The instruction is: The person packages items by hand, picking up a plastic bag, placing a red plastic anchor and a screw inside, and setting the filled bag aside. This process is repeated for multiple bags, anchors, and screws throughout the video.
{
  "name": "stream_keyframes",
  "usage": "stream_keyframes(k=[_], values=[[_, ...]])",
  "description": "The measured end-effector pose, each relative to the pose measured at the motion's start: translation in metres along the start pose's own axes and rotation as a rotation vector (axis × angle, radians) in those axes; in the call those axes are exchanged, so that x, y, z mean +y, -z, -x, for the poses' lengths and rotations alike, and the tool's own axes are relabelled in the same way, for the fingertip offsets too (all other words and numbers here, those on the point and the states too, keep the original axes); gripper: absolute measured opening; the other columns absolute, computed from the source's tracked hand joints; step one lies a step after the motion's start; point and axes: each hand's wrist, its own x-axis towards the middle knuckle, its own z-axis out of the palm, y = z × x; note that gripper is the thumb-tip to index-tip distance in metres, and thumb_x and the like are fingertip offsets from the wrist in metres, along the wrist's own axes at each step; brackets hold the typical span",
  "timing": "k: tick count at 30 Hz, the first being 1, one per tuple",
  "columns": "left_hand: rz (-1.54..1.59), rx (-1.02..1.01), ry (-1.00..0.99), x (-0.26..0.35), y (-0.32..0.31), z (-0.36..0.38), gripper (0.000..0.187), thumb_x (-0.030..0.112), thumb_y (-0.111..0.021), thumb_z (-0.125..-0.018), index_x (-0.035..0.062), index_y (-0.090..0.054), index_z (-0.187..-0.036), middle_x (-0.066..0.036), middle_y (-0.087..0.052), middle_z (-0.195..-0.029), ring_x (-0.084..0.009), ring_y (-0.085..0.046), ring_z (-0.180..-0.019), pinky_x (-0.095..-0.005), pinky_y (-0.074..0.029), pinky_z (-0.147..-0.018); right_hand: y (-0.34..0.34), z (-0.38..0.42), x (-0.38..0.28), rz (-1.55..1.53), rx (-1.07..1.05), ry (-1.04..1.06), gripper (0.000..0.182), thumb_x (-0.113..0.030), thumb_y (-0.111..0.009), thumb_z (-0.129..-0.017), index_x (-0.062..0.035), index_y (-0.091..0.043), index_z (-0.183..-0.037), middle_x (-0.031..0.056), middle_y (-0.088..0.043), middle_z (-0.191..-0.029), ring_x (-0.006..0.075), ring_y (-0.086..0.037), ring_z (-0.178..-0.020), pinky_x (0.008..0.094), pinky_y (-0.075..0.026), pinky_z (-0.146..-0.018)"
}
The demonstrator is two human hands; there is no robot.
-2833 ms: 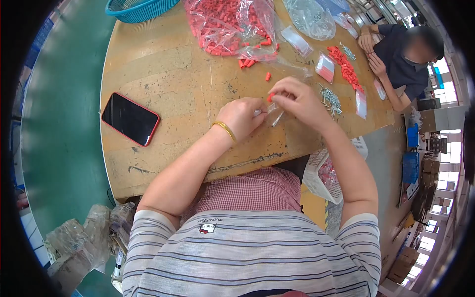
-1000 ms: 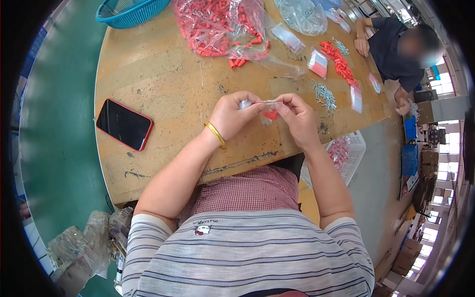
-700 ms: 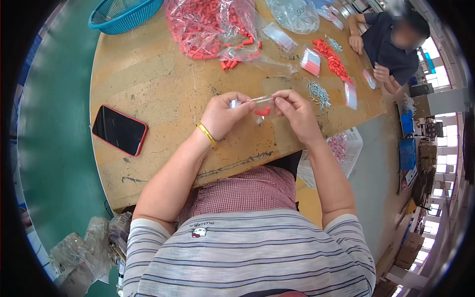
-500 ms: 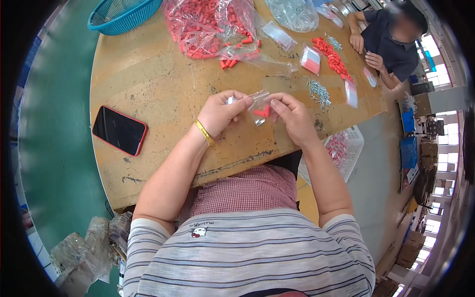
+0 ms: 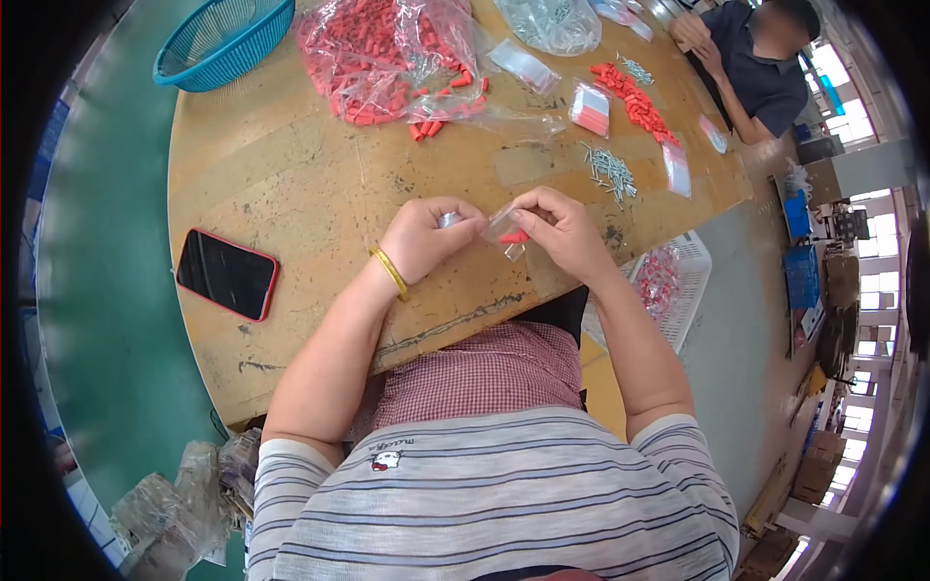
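A small clear zip bag (image 5: 498, 229) is stretched between my two hands, just above the table near its front edge. Inside it shows a red plastic plug (image 5: 513, 236); something shiny at the bag's lower end is too small to make out. My left hand (image 5: 423, 238) is closed, its thumb and finger pinching the bag's left edge. Something silvery, partly hidden, shows in the curl of those fingers. On the other side, my right hand (image 5: 567, 235) pinches the bag's upper right edge between thumb and fingers.
Beyond my hands lie a large bag of red plugs (image 5: 363, 63), loose red plugs (image 5: 639, 105), screws (image 5: 609, 172) and flat zip bags (image 5: 590, 107). A phone (image 5: 227, 274) and blue basket (image 5: 218, 44) are left. A white crate (image 5: 693, 281) stands below right; a co-worker (image 5: 756, 68) sits opposite.
My right hand has turned inward over the bag, covering more of the red plug. The bag now tilts. The co-worker's hands have come together, and the whole view has shifted slightly.
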Motion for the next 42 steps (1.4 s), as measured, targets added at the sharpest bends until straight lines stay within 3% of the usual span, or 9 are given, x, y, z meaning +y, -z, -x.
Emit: stream_keyframes(k=[8, 13, 16, 22, 25, 28, 32, 38, 42], values=[[-0.107, 0.130, -0.042, -0.005, -0.007, -0.001, 0.020, 0.024, -0.073, -0.086, 0.0040, -0.072, -0.087, -0.003, -0.065, -0.071, -0.0077, -0.057, -0.065, -0.0258, -0.049, -0.063, -0.018, 0.003, -0.012, 0.367, 0.312, 0.184, 0.012, -0.012, -0.068, -0.088, -0.0016, -0.065, -0.094, 0.0079, -0.062, -0.088, 0.0165, -0.061, -0.075, 0.0290, -0.049, -0.069], [-0.160, 0.162, -0.104, -0.003, -0.012, 0.000, 0.021, 0.024, -0.073, -0.086, 0.0037, -0.069, -0.085, -0.004, -0.064, -0.074, -0.0091, -0.057, -0.067, -0.0269, -0.048, -0.064, -0.035, 0.002, -0.004, 0.206, 0.228, 0.108, 0.011, -0.012, -0.065, -0.090, -0.0008, -0.065, -0.090, 0.0065, -0.061, -0.084, 0.0134, -0.058, -0.068, 0.0276, -0.047, -0.063], [-0.067, 0.222, -0.241, -0.017, -0.013, -0.005, 0.014, 0.018, -0.071, -0.088, 0.0052, -0.065, -0.091, 0.005, -0.058, -0.075, -0.0020, -0.051, -0.068, -0.0210, -0.042, -0.058, -0.039, 0.001, 0.003, 0.085, 0.249, 0.082, 0.011, -0.010, -0.063, -0.091, 0.0001, -0.062, -0.087, 0.0032, -0.058, -0.081, 0.0086, -0.052, -0.066, 0.0256, -0.044, -0.060], [-0.381, 0.246, -0.493, -0.011, -0.017, 0.000, 0.011, 0.011, -0.066, -0.087, 0.0041, -0.063, -0.095, -0.008, -0.063, -0.080, -0.0205, -0.061, -0.069, -0.0312, -0.049, -0.064, -0.039, 0.002, 0.015, -0.073, 0.185, -0.071, 0.014, -0.012, -0.059, -0.093, 0.0004, -0.059, -0.086, 0.0026, -0.061, -0.082, 0.0049, -0.049, -0.069, 0.0244, -0.043, -0.062], [-0.602, 0.211, -0.547, -0.003, -0.019, 0.007, 0.011, 0.008, -0.066, -0.085, 0.0044, -0.064, -0.095, -0.013, -0.063, -0.085, -0.0303, -0.063, -0.074, -0.0357, -0.051, -0.068, -0.036, 0.005, 0.006, -0.157, 0.182, -0.151, 0.014, -0.012, -0.057, -0.096, -0.0026, -0.059, -0.085, -0.0034, -0.055, -0.080, 0.0040, -0.047, -0.075, 0.0219, -0.040, -0.069], [-0.500, 0.207, -0.604, -0.004, -0.024, 0.005, 0.011, 0.009, -0.067, -0.084, 0.0082, -0.064, -0.094, -0.011, -0.063, -0.084, -0.0292, -0.064, -0.076, -0.0380, -0.052, -0.066, -0.030, 0.010, 0.000, -0.205, 0.168, -0.170, 0.016, -0.012, -0.057, -0.096, -0.0033, -0.058, -0.083, -0.0029, -0.055, -0.081, 0.0042, -0.047, -0.075, 0.0221, -0.040, -0.070], [-0.573, 0.183, -0.532, -0.012, -0.020, 0.002, 0.012, 0.011, -0.069, -0.083, 0.0080, -0.065, -0.093, -0.011, -0.063, -0.084, -0.0297, -0.064, -0.077, -0.0382, -0.052, -0.066, -0.012, 0.012, 0.012, -0.005, 0.064, -0.093, 0.014, -0.014, -0.058, -0.096, -0.0015, -0.062, -0.092, -0.0010, -0.060, -0.086, 0.0062, -0.053, -0.081, 0.0248, -0.045, -0.074], [-0.540, 0.176, -0.497, -0.009, -0.021, 0.002, 0.011, 0.008, -0.070, -0.081, 0.0042, -0.066, -0.090, -0.012, -0.064, -0.083, -0.0300, -0.064, -0.077, -0.0364, -0.051, -0.070, 0.109, -0.005, 0.028, 0.871, 0.485, 0.122, 0.020, -0.018, -0.066, -0.089, -0.0030, -0.068, -0.102, 0.0138, -0.067, -0.094, 0.0293, -0.065, -0.089, 0.0363, -0.051, -0.081], [-0.535, 0.165, -0.497, -0.008, -0.022, 0.003, 0.011, 0.008, -0.070, -0.081, 0.0042, -0.067, -0.091, -0.012, -0.064, -0.084, -0.0297, -0.064, -0.077, -0.0363, -0.051, -0.070, 0.159, -0.014, 0.040, 1.085, 0.337, -0.052, 0.021, -0.017, -0.066, -0.087, -0.0048, -0.068, -0.104, 0.0158, -0.066, -0.100, 0.0350, -0.064, -0.095, 0.0439, -0.050, -0.082]])
